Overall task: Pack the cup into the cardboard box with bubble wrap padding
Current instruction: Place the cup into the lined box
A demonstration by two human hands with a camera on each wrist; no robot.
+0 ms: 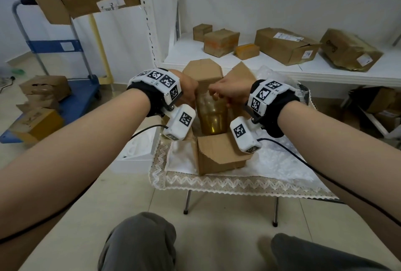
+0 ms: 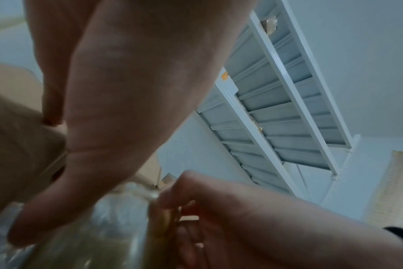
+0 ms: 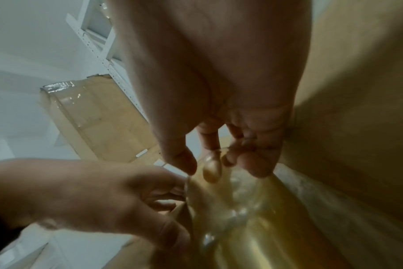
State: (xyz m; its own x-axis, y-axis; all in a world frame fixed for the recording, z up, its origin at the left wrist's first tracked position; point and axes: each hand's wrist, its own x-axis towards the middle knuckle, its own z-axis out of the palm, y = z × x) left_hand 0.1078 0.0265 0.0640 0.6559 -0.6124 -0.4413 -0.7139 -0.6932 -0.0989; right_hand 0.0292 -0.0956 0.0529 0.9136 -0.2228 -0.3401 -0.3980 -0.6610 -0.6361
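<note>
A clear amber cup [image 1: 213,116] stands upright in the mouth of the open cardboard box [image 1: 219,155], its base just behind the front flap. Clear bubble wrap seems to be stuffed in the cup's top [image 1: 207,100]. My left hand [image 1: 192,99] holds the cup's rim from the left, thumb down along its wall [image 2: 58,209]. From the right, my right hand [image 1: 217,97] pinches the rim between thumb and fingers [image 3: 209,163]. In the right wrist view the cup [image 3: 253,227] sits against the box's inner wall [image 3: 357,127]. The box's inside is hidden.
The box sits on a small folding table with a lace cloth [image 1: 217,184]. A sheet of bubble wrap [image 1: 280,158] lies to its right. Behind is a white shelf [image 1: 238,62] with several cardboard parcels. A blue trolley [image 1: 71,97] and more boxes stand on the left.
</note>
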